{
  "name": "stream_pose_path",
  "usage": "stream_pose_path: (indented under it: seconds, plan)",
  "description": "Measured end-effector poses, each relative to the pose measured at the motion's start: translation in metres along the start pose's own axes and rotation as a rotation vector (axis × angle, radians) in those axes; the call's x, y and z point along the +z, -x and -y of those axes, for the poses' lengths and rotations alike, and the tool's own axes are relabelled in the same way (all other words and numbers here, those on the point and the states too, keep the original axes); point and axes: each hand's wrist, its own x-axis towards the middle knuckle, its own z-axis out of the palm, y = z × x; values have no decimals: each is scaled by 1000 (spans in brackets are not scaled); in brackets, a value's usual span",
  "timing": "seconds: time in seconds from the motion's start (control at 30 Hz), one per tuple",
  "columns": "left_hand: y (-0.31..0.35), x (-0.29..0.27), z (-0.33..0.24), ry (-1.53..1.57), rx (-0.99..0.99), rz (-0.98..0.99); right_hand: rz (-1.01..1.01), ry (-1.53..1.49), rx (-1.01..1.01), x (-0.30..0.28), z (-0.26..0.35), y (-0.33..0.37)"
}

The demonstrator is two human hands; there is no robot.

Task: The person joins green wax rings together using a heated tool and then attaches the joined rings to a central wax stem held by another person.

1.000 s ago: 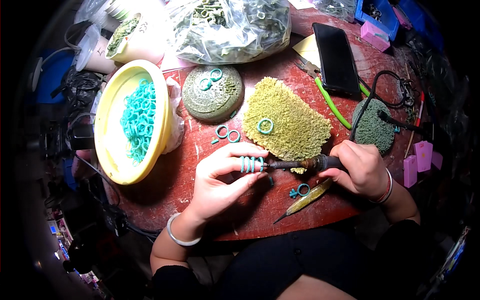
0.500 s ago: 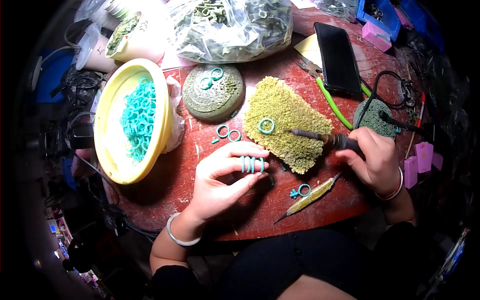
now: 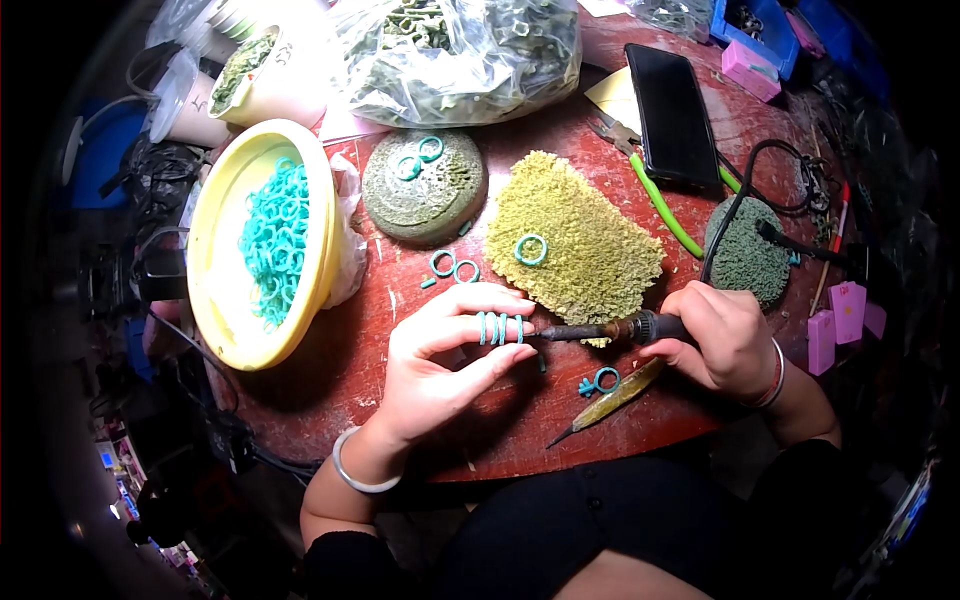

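My left hand holds several thin teal rings strung along one finger, with the thumb close below them. In my right hand is a soldering iron with a dark handle, gripped from the right. Its pointed tip reaches the outermost ring at the left fingertip; whether it touches cannot be made out. Just beyond the iron lies a rough yellow-green pad with one teal ring on it. Near the iron, a teal ring with a small branched stem rests beside a yellow-handled pointed tool.
A yellow basin of teal rings stands left. Behind are a round grey-green block with rings on top and a clear bag of green pieces. Green-handled pliers, a black phone and a corded green pad lie right.
My right hand has brought the soldering iron left and toward me, off the yellow-green pad and up to the rings on my left finger. My left hand has barely moved.
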Motion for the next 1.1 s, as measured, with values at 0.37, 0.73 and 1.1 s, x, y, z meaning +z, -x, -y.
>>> stream_pose_path:
  seconds: [0.37,0.73,1.1]
  plan:
    - [2,1,1,3,-28,-16,16,26,-6,1,1,-1]
    - [1,0,2,7,-16,-6,-8,-28,35,-6,1,-2]
    - [0,-1,-1,-31,-30,-7,-122,269,156,-17,-6,0]
